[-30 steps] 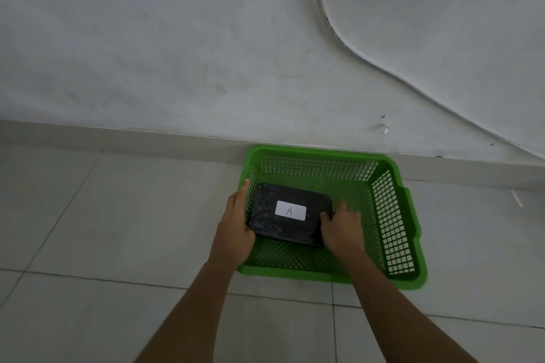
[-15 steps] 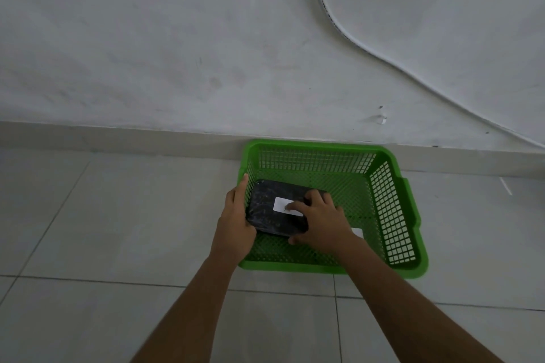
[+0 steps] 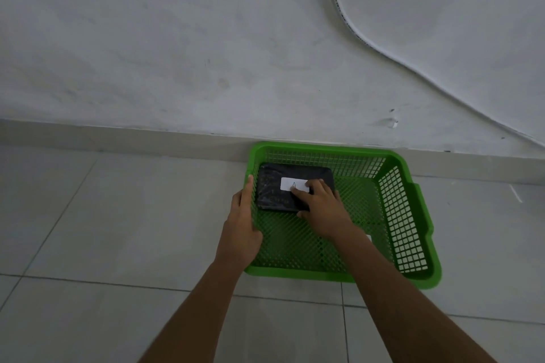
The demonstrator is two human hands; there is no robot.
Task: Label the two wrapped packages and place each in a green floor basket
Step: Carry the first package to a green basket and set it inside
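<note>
A black wrapped package [image 3: 272, 192] lies flat in the far left corner of a green mesh floor basket [image 3: 425, 216]. A white label [image 3: 289, 183] with a handwritten "A" sits on top of the package. My right hand [image 3: 322, 210] rests on the package's right half with its fingers spread, the fingertips on the label's near edge. My left hand [image 3: 242, 230] lies with straight fingers along the outside of the basket's left wall, beside the package. Only this one package and one basket are in view.
The basket stands on pale floor tiles against the skirting [image 3: 118, 138] of a white wall. A white cable [image 3: 383, 53] runs down the wall to the right. A small white scrap [image 3: 368, 237] shows in the basket beside my right forearm.
The package went from being held at both ends above the basket to lying in its far left corner. My right hand moved onto its top at the label; my left hand slid to the basket's wall.
</note>
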